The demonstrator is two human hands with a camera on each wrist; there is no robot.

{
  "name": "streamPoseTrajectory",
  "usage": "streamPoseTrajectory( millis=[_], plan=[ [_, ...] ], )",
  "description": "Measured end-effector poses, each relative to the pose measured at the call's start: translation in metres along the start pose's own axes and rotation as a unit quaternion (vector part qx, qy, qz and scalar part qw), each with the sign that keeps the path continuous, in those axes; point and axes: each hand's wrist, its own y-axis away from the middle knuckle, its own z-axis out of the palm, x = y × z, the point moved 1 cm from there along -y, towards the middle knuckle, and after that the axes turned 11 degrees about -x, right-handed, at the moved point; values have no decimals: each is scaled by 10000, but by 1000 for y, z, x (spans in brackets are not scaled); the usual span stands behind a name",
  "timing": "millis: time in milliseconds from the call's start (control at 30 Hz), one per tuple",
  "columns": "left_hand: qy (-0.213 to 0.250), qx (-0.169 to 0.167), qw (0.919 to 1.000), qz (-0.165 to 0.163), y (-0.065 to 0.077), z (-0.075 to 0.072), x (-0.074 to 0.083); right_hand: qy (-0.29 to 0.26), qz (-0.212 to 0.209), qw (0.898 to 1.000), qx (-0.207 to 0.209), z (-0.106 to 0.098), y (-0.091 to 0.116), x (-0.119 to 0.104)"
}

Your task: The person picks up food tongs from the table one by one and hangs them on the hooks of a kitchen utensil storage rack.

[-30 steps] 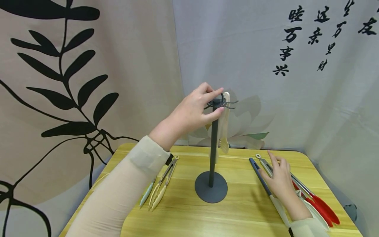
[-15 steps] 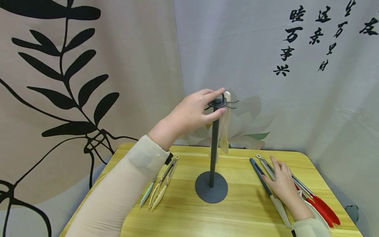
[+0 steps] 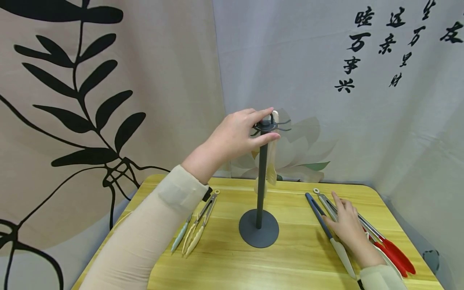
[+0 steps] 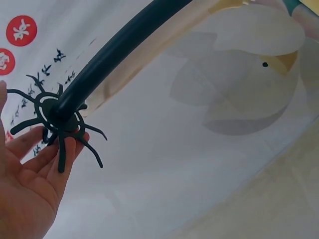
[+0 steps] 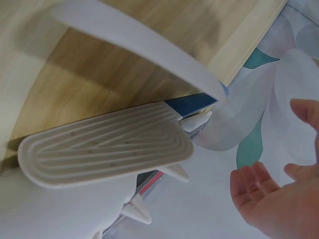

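A dark grey utensil rack [image 3: 261,181] stands upright on a round base. My left hand [image 3: 233,135] is at its top, with forefinger and thumb stretched to either side of the hook ring [image 3: 266,125]. The left wrist view shows the fingertips touching the underside-seen hooks [image 4: 62,154]. A long pale utensil [image 3: 272,165] hangs behind the pole. Over the tongs at the right, my right hand [image 3: 344,223] hovers with fingers loosely extended, holding nothing. Below it lie blue-handled tongs [image 3: 319,217] with pale tips, and red-tipped tongs [image 3: 396,253]. Pale ridged tong heads [image 5: 104,144] show in the right wrist view.
At the left of the wooden table [image 3: 224,257] lie cream-tipped tongs [image 3: 201,225] and light-blue-tipped tongs [image 3: 181,235], partly behind my left sleeve [image 3: 145,237]. A printed curtain [image 3: 174,80] hangs behind the table's far edge.
The hook ring has turned a little, and the hanging utensil has shifted left towards the pole. My left thumb has moved slightly right; my right hand has drifted slightly right and nearer to me.
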Motion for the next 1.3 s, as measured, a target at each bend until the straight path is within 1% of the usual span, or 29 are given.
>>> streamPoseTrajectory(
  millis=[167, 367, 433, 500, 600, 833, 1067, 1300],
  plan=[
    [-17, 297, 9996, -25, -1, 5, 1, 176, 69, 9995, -240, 3, -2, 3],
    [-220, 834, 9962, 103, -2, 15, 1, 299, 165, 9982, -501, 7, -3, 7],
    [-283, 974, 9947, 141, -2, 17, 1, 327, 211, 9971, -648, 9, -3, 7],
    [-290, 1045, 9940, 141, -2, 18, 2, 332, 251, 9959, -809, 10, -3, 7],
    [-274, 1034, 9942, 109, -2, 18, 2, 338, 328, 9933, -1057, 11, -3, 6],
    [-112, 815, 9966, 79, 1, 13, 1, 435, 502, 9873, -1446, 15, -5, 6],
    [-63, 535, 9985, 129, 1, 8, 0, 366, 620, 9850, -1566, 17, -5, 8],
    [-79, 484, 9988, 86, 0, 7, 1, 275, 724, 9825, -1695, 18, -7, 10]
  ],
)
